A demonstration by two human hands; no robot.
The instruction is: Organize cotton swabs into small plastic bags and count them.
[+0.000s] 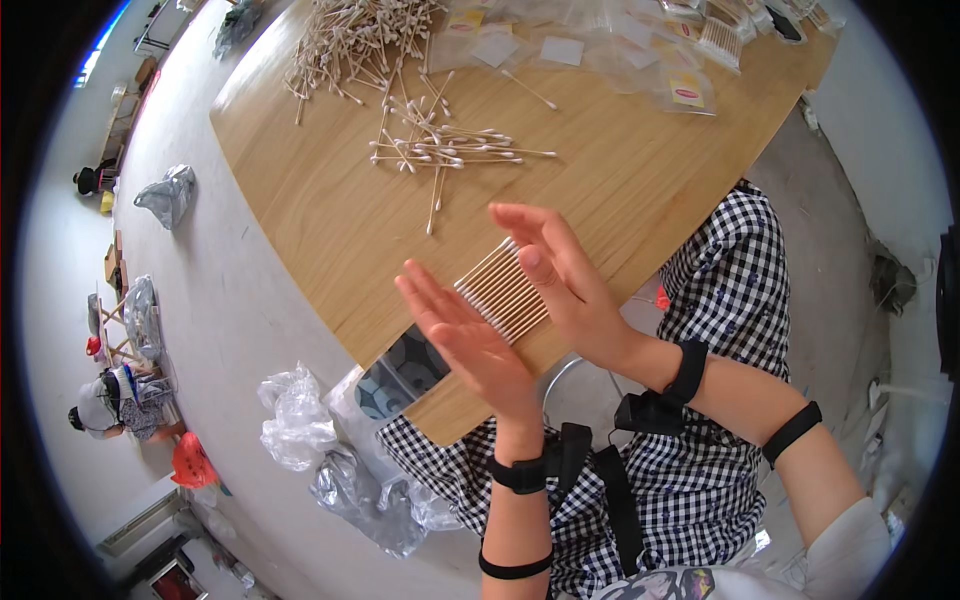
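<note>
A: In the head view, where are the hands?
B: Over the near part of the wooden worktop (600,135), either side of a neat row of cotton swabs (500,292). The swabs lie side by side, slanting up to the right.
A: How is the left hand (480,355) held?
B: Flat, its fingers straight and close together, next to the lower-left tips. I can't tell whether it touches them.
A: And the right hand (575,290)?
B: It's open too, thumb apart from the slightly bent fingers, covering the upper-right ends from sight. Neither hand seems to grip anything, though contact under the right one is hidden.
A: What else is on the worktop?
B: A loose cluster of swabs (450,150) beyond the row, a big jumbled heap (355,40) at the far left, and clear packets (620,45) at the far right.
A: Below the worktop?
B: Black-and-white checked cloth (690,480) over the lap, and crumpled clear plastic (300,415) on the floor to the left.
</note>
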